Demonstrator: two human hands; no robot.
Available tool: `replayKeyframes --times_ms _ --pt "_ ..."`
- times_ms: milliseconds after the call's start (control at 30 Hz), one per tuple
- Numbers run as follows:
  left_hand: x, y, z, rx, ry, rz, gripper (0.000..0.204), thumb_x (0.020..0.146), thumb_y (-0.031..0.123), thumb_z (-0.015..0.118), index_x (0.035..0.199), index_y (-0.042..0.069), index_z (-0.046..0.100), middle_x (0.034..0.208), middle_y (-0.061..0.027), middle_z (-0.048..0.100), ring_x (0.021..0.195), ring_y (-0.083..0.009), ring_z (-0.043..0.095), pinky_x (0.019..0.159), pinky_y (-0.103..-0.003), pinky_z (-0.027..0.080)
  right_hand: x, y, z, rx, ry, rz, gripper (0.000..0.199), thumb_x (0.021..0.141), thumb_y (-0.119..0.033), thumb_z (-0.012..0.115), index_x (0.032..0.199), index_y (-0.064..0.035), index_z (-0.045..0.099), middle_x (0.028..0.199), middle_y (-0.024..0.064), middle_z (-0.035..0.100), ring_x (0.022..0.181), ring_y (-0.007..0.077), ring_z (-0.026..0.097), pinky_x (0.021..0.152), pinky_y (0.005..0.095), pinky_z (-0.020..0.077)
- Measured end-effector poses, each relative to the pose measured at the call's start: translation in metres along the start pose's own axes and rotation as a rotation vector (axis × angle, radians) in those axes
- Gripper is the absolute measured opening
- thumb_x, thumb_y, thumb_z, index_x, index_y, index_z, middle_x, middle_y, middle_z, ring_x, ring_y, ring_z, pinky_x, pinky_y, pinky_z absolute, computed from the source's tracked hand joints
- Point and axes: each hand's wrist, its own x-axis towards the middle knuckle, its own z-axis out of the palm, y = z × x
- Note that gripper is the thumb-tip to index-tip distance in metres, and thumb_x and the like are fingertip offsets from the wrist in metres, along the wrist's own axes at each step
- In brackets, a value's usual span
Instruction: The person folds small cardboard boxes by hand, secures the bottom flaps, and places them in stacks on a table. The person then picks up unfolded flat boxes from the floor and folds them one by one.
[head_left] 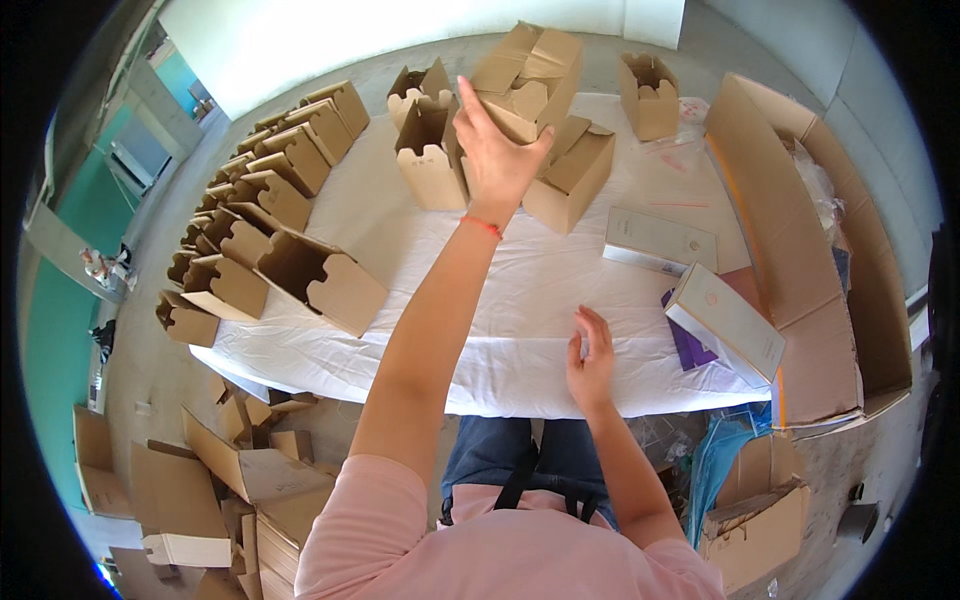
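My left arm stretches far over the table, and my left hand (495, 155) spans a brown cardboard box (530, 75), with the thumb at its right and the fingers at its left. That box has folded top flaps and sits above another closed brown box (575, 175); whether they touch, I cannot tell. Just left of my hand stands an open-topped carton (430, 175) with notched edges, and a similar carton (415, 85) is behind it. My right hand (590, 362) holds nothing above the white cloth near the front edge, its fingers loosely apart.
Rows of open brown cartons (270, 200) line the table's left side. Two white boxes (725, 320) lie at the right, beside a large open cardboard box (790, 250). A lone carton (648, 100) stands at the far right. Flattened cardboard (180, 500) litters the floor at lower left.
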Motion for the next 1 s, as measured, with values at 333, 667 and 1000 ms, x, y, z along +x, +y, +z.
replayKeyframes --times_ms 333,667,1000 --pt "-0.004 -0.065 -0.003 0.193 0.0 0.089 0.108 0.07 0.043 0.08 0.147 0.002 0.017 0.139 -0.0251 0.038 0.13 -0.0379 0.037 0.106 -0.05 0.031 0.0 -0.004 0.001 -0.001 0.007 0.024 0.027 0.081 0.002 0.056 0.106 -0.0056 0.061 0.119 0.0134 0.061 0.109 0.0326 0.056 0.093 0.04 0.0442" --pt "0.005 -0.125 -0.067 0.821 -0.253 0.092 0.023 0.079 0.022 0.07 0.096 0.01 0.062 0.1 -0.0079 0.057 0.1 -0.0286 0.057 0.088 -0.049 0.044 -0.002 -0.005 0.006 -0.001 0.003 0.023 0.025 0.081 0.004 0.056 0.103 -0.0053 0.062 0.116 0.013 0.062 0.106 0.0323 0.056 0.092 0.0399 0.0442" --pt "-0.106 -0.04 -0.174 0.432 -0.27 0.31 0.009 0.08 0.005 0.065 0.08 0.005 0.056 0.084 -0.0091 0.056 0.081 -0.0306 0.058 0.067 -0.041 0.049 -0.003 0.008 0.006 -0.065 0.015 -0.068 0.025 0.083 0.003 0.057 0.106 -0.0042 0.061 0.117 0.0131 0.061 0.104 0.0311 0.058 0.092 0.0393 0.0447"
